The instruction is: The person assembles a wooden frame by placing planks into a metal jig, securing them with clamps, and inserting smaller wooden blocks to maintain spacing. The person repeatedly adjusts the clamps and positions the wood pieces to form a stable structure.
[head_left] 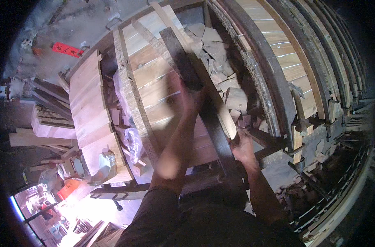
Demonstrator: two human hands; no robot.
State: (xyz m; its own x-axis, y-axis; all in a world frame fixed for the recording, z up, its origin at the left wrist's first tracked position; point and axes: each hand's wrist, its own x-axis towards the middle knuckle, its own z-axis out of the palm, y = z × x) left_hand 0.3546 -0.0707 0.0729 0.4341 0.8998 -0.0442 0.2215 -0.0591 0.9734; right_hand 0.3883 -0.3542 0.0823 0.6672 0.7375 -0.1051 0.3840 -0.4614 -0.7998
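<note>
The person's right grip (243, 148) is closed around the lower end of a long light strip (218, 108). The left grip (190, 96) is blurred and shadowed near the lower end of a dark bar (180, 57); whether its fingers are wrapped round that bar cannot be told. The light strip slants up and away from the right hand, beside the dark bar and over the edge of a pale board panel (160, 88).

With the right hand at one end only, the strip's far end could swing or tip if the left hand lends it no support. Should the dark bar slip, its end could knock the panel's face and mark the wood. Fingers could be pinched between the strip and the dark rail (218, 142) running just below, and rough edges could leave splinters.

Farther out, beyond the strip, lies a heap of offcuts (234, 96); a piece dropped there might lodge awkwardly among them. On the other side, crumpled clear plastic (133, 142) lies between the panel and a second panel (86, 111), where a swinging end could snag it. Strong shadow across the boards could hide a poor fit.
</note>
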